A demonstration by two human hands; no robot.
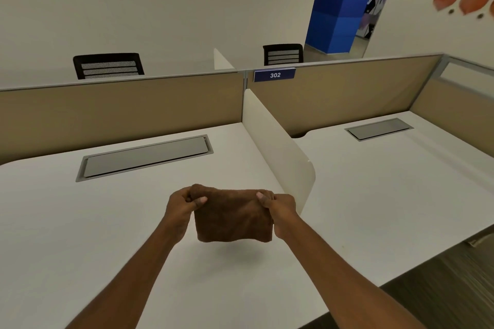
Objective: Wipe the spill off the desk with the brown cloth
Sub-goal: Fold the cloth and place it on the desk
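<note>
A brown cloth hangs folded in the air a little above the white desk, casting a faint shadow below it. My left hand pinches its upper left corner and my right hand pinches its upper right corner, stretching the top edge between them. I cannot make out any spill on the desk surface.
A grey cable hatch is set into the desk behind the cloth. A cream divider panel stands just right of my right hand, separating a second desk. Tan partitions close the back; a sign reads 302.
</note>
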